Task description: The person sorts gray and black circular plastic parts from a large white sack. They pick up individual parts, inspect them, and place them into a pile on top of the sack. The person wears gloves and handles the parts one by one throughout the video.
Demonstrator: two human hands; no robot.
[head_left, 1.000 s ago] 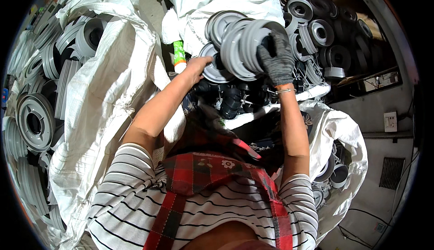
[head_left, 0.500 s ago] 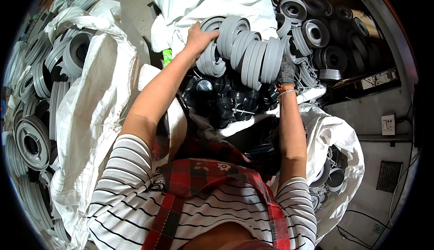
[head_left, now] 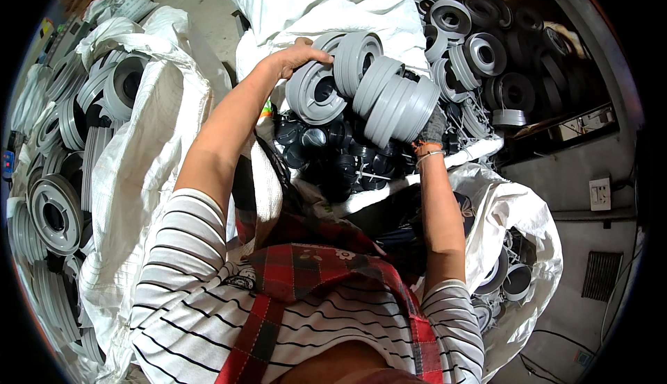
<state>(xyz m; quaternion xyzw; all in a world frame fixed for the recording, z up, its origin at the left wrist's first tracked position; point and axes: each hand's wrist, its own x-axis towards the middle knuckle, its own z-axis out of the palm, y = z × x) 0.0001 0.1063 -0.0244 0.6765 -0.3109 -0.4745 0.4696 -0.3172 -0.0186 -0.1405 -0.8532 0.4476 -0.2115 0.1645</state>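
Between my hands is a row of grey plastic rings (head_left: 403, 110), wide and ribbed, above a heap of black round plastic parts (head_left: 313, 137). My bare left hand (head_left: 297, 57) grips the far left end, its fingers over the rim of a ring whose open face (head_left: 316, 92) is turned up toward me. Under the right end, my right hand (head_left: 433, 127) wears a dark grey glove and holds the rings from the side. Its fingers are mostly hidden behind them. How the rings are joined, if at all, I cannot tell.
At left stands a large white woven sack (head_left: 142, 176) beside many grey rings and discs (head_left: 55, 214). A full white sack (head_left: 319, 2) lies ahead. More rings (head_left: 484, 54) are piled at the far right. Another sack (head_left: 535, 203) with grey pieces stands near right, by a wall socket (head_left: 599, 194).
My left hand has moved slightly left, and the leftmost ring now shows more of its face. The right end of the row and my gloved hand have shifted a little lower.
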